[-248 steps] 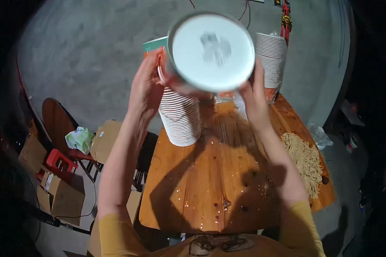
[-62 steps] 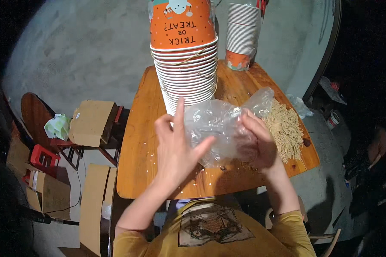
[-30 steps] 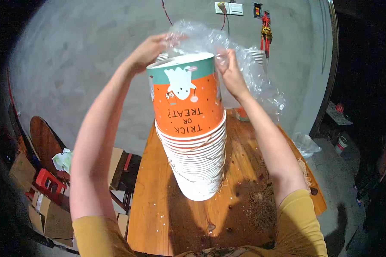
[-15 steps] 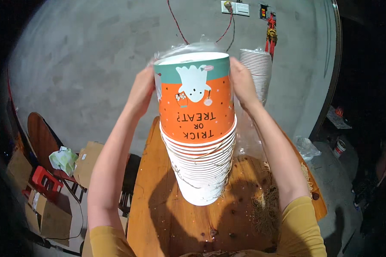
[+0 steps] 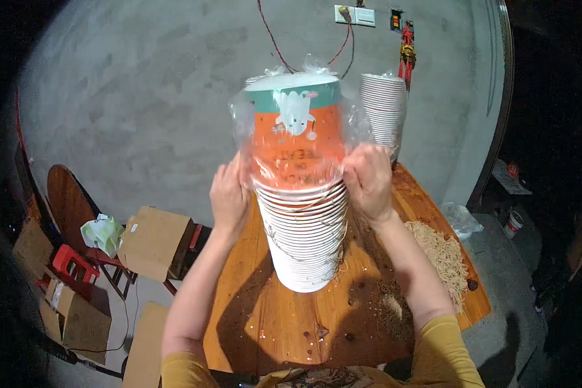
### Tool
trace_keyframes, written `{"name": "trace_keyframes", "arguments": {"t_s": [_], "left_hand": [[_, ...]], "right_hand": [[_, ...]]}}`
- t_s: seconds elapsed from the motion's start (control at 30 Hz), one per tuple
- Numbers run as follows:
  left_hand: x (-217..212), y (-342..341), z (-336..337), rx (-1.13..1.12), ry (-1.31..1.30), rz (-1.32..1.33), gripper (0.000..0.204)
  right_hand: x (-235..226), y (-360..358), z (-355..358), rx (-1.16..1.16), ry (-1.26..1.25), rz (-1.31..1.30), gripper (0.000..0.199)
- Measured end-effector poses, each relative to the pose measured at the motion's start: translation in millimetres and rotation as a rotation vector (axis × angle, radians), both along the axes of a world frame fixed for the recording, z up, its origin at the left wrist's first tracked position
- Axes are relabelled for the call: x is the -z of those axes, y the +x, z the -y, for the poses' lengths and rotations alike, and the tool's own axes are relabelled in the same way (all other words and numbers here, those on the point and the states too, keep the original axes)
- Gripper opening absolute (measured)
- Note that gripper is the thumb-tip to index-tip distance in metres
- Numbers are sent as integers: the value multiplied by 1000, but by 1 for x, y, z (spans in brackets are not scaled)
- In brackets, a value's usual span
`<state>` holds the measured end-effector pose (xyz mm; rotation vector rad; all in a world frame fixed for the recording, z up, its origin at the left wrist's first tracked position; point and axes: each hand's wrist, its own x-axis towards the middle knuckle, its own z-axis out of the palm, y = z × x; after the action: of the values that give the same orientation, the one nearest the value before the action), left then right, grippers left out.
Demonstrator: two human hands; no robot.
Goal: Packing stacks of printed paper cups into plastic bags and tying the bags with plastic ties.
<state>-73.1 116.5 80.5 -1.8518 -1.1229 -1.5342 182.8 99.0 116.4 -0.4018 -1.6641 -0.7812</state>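
Note:
A tall stack of upside-down paper cups [image 5: 304, 239], white with an orange and teal top cup, stands on the wooden table [image 5: 258, 323]. A clear plastic bag [image 5: 297, 139] covers the upper part of the stack. My left hand [image 5: 229, 194] grips the bag's edge on the left side of the stack. On the right side, my right hand [image 5: 367, 181] pinches the bag's other edge. Both hands sit at the level where the orange cup meets the white rims.
A second stack of white cups [image 5: 383, 110] stands at the table's far right. A heap of pale straw-like strands [image 5: 443, 255] lies on the right of the table. Cardboard boxes [image 5: 154, 242], a red stool [image 5: 68, 262] and a dark chair [image 5: 61, 200] stand on the left.
The bag went over the top of the cup stack and came down over it. Both hands moved down from the top rim to the middle of the stack.

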Motion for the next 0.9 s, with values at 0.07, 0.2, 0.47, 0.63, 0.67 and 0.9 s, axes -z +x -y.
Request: {"name": "trace_keyframes", "arguments": {"t_s": [0.07, 0.2, 0.47, 0.63, 0.67, 0.9], "left_hand": [[21, -3, -2, 22, -75, 35, 34], [54, -10, -11, -48, -118, -92, 33], [102, -4, 15, -135, -75, -240, 42], [142, -5, 17, -60, -255, -289, 40], [149, -7, 23, -46, -292, -320, 39], [111, -69, 23, 406, -727, 141, 58]], "right_hand": [[23, 8, 5, 43, -93, -47, 11], [44, 11, 9, 44, -171, -45, 11], [94, 18, 31, 145, -272, 4, 16], [126, 28, 24, 69, -421, -28, 15], [132, 29, 28, 20, -473, -1, 15], [85, 37, 42, -161, -660, -258, 23]]}}
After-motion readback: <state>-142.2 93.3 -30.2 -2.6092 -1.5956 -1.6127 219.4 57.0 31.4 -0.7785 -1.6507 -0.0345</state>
